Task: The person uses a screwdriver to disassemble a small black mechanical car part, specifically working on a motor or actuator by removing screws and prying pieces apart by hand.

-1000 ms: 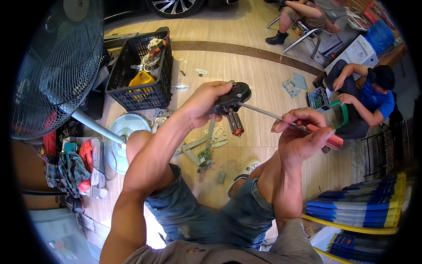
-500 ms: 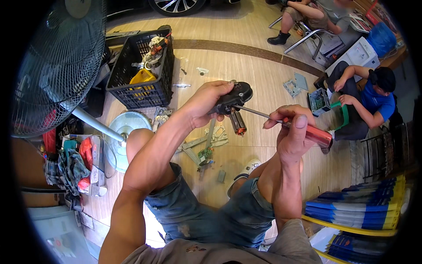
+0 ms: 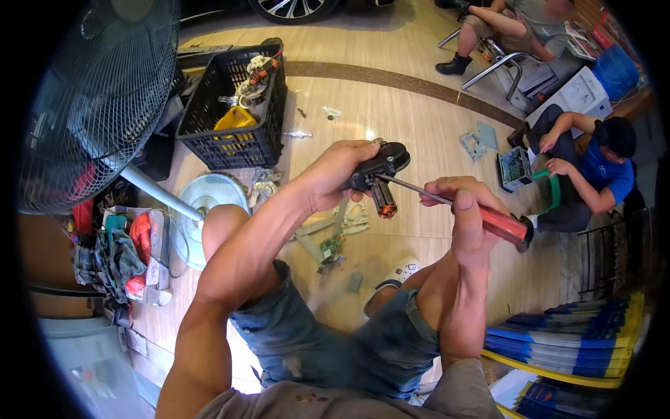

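Observation:
My left hand (image 3: 343, 171) is closed around a black gear motor housing (image 3: 382, 162), the thumb lying along its top edge. Out of the housing's lower side sticks a motor armature (image 3: 384, 199) with copper windings at its end. In my right hand (image 3: 472, 220) is a screwdriver with a red handle (image 3: 504, 225). Its steel shaft (image 3: 417, 188) slants up to the left, and the tip meets the housing close to where the armature comes out. My palm hides part of the handle, and my left fingers cover the housing's back.
A black crate (image 3: 234, 105) of parts stands ahead on the left, near a standing fan (image 3: 105, 105). Dismantled metal pieces and a circuit board (image 3: 332, 246) lie on the floor before me. At right a person in blue (image 3: 593, 160) sits by an open metal box (image 3: 514, 168).
The whole view has shifted slightly, so the scene sits a little further right. The screwdriver tip stays at the housing, and both hands keep their hold.

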{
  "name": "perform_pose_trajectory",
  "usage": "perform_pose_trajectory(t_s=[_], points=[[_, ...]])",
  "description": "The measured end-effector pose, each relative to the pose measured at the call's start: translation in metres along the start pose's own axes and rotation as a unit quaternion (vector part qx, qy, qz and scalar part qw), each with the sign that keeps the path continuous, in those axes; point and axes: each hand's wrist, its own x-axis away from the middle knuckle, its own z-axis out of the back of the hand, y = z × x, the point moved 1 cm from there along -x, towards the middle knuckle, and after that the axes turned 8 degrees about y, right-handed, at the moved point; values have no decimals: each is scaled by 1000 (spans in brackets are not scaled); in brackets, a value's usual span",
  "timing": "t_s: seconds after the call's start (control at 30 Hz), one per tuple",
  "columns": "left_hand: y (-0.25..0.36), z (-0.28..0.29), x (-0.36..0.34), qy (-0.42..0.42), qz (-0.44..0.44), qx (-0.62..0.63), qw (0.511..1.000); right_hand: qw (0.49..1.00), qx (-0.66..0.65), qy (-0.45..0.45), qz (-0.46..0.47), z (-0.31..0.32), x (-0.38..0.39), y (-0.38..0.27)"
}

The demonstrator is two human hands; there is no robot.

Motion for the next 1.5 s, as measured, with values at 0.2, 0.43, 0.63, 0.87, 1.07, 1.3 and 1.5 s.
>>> perform_pose_trajectory(t_s=[0.2,0.43,0.63,0.87,1.07,1.3,1.5], points=[[0,-1,-2,41,8,-5,999,994,64,-23,88,-4,-1,-2],[1,2,-2,30,-12,-17,999,996,38,-13,77,-6,-2,2],[3,1,1,32,-11,-18,999,992,67,-20,104,-7,-1,3],[4,0,3,31,-8,-16,999,993,46,-13,107,-9,-1,4],[5,-3,2,25,-16,10,1000,993,54,-22,101,-11,-2,10],[5,-6,5,9,-21,-5,1000,991,58,-30,118,-13,2,3],[0,-4,-2,15,-9,43,999,991,63,-25,118,-15,1,5]])
